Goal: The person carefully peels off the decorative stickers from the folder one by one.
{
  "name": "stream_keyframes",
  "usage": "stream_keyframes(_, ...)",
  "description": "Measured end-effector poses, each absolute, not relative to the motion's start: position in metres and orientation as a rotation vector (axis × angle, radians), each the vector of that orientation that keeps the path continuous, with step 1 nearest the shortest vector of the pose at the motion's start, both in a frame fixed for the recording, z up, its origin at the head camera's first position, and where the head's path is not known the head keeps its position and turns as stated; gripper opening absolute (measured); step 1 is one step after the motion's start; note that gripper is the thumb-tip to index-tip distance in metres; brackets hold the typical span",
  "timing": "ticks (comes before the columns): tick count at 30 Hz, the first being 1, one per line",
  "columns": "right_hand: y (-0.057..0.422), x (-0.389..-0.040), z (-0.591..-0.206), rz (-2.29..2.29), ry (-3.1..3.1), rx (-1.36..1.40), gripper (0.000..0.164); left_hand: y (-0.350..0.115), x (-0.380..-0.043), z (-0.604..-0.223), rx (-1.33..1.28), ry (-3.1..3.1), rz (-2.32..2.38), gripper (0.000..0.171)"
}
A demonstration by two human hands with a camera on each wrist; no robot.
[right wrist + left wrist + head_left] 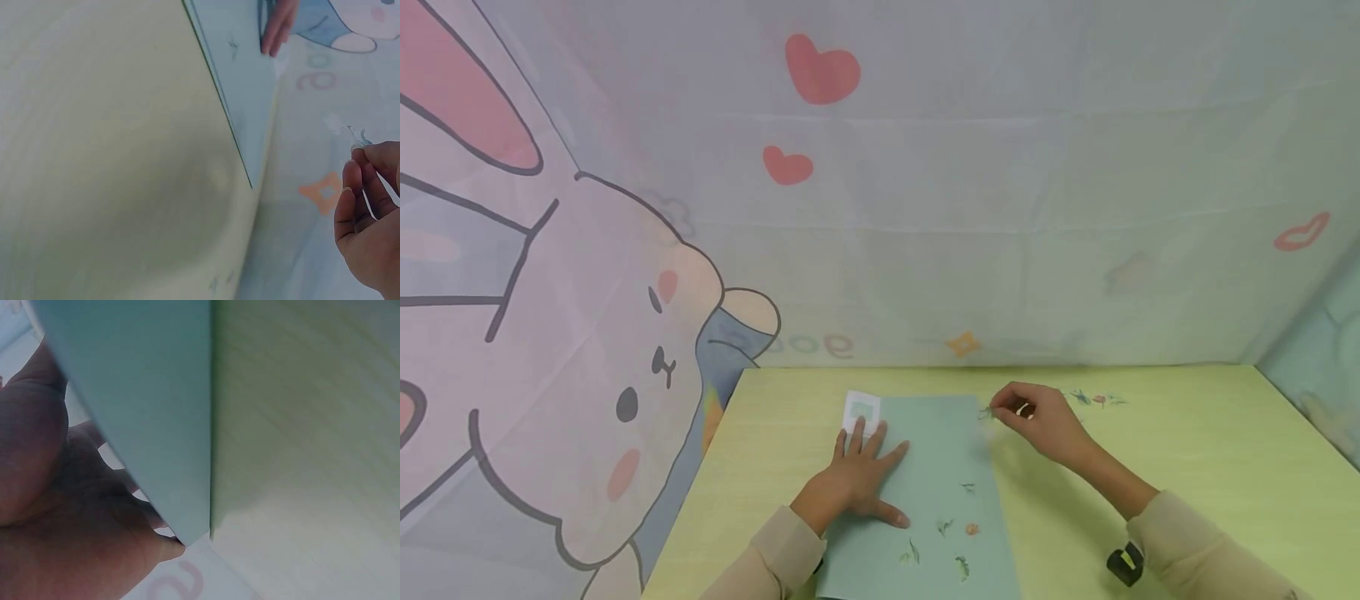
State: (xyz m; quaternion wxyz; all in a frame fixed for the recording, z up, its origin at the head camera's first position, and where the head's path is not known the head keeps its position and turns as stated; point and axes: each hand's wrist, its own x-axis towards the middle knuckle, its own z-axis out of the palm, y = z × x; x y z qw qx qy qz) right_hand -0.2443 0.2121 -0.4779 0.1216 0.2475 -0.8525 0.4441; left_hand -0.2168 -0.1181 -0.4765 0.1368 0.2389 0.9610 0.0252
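A flat pale green rectangle, like a notebook (940, 450), lies on the table with several small leaf and flower stickers (962, 568) on its lower half. My left hand (857, 483) rests on its left side, fingers spread. Two fingertips touch a white square label (850, 408) at the top left corner. Beside the top right edge, my right hand (1045, 421) pinches a small leaf sticker (986, 412) between thumb and finger, raised above the table. The right wrist view also shows this leaf sticker (357, 135) at the fingertips.
More small leaf and flower stickers (1097, 399) lie on the yellow-green table (1210, 467) beyond my right hand. A curtain (1000, 208) printed with hearts and a rabbit hangs right behind the table's back edge.
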Motion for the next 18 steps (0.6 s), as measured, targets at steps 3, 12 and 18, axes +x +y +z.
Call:
stream_keyframes(3,0.223,-0.248,-0.47,1.302,-2.483,0.685,0.007,-0.118,-0.217,-0.476,0.692,2.783,0.064,0.112)
stream_keyframes(12,0.255,-0.25,-0.466,1.31,-2.5,0.589,0.007,-0.117,-0.217,-0.476,0.697,2.776,0.052,0.112)
stream_keyframes(18,0.275,-0.25,-0.474,1.252,-2.5,0.53,0.007,-0.118,-0.217,-0.479,0.695,2.778,0.039,0.112)
